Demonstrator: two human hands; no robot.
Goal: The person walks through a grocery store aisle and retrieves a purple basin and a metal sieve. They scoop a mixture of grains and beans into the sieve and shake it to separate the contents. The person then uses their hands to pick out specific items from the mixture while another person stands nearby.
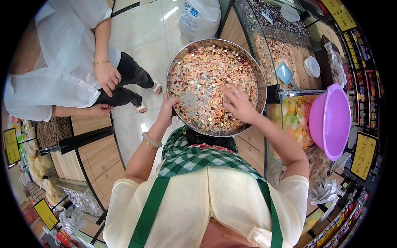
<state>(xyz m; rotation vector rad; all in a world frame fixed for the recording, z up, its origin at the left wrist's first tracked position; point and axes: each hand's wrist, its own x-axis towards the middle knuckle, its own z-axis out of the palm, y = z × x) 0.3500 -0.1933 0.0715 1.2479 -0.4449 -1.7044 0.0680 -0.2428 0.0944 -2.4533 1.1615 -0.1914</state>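
Observation:
A large round metal pan (170, 66) holds a loose mix of grains, beans and pale seeds (203, 74), with bare metal showing at its lower left. My left hand (169, 107) grips the pan's left rim, thumb over the edge and the other fingers hidden beneath. Over the right part of the mix is my right hand (238, 104), its fingers apart and slightly blurred; whether grains lie under the fingers cannot be told. The pan is held in front of my green checked apron (201, 159), close to the waist.
At the left stands a person in a white shirt (71, 55), hands apart from mine. A white woven sack (200, 21) stands beyond the pan. Glass-sided bins at the right hold grains, a blue scoop (284, 73) and a white bowl (312, 67). A purple basin (332, 122) rests nearby.

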